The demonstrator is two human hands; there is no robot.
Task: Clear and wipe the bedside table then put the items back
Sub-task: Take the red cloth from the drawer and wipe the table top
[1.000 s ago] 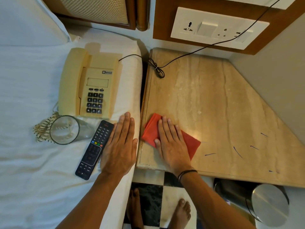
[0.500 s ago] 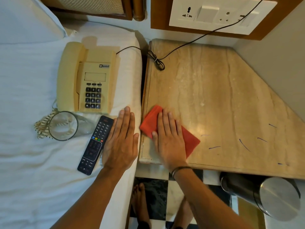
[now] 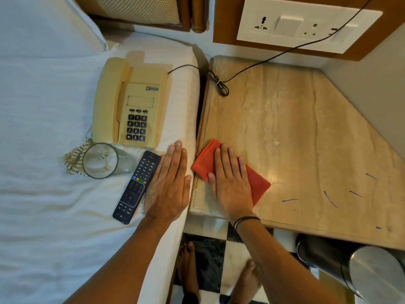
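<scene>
Leaning over the gap between the two, I had the bed (image 3: 43,216) under my left hand (image 3: 167,189) and the bedside table (image 3: 295,128) under my right hand (image 3: 232,185). The bed was carrying everything I had taken off the table, I judged, so that the stone top lay bare for wiping; only the black cord (image 3: 221,84) trailed across its far corner, well beyond my right fingertips, running up toward the socket panel (image 3: 306,25).

The telephone (image 3: 131,104) sat ahead of my left hand, just past the fingertips, its coiled cord bunched by the glass (image 3: 100,160), which lay on its side further out to the left. The remote (image 3: 137,187) lay right along the outer edge of my left hand, touching or nearly so.

My left hand was spread flat, fingers together, gripping nothing; it seemed to be there only to brace me. My right hand was equally flat, palm down on the folded red cloth (image 3: 258,185), pressing it to the table's near corner beside the bed instead of clutching it, so the whole fold could rub the surface. A few thin ink marks (image 3: 331,199) lay off to the right of that hand, not yet reached. Wiping looked barely under way, with the putting back to follow.
</scene>
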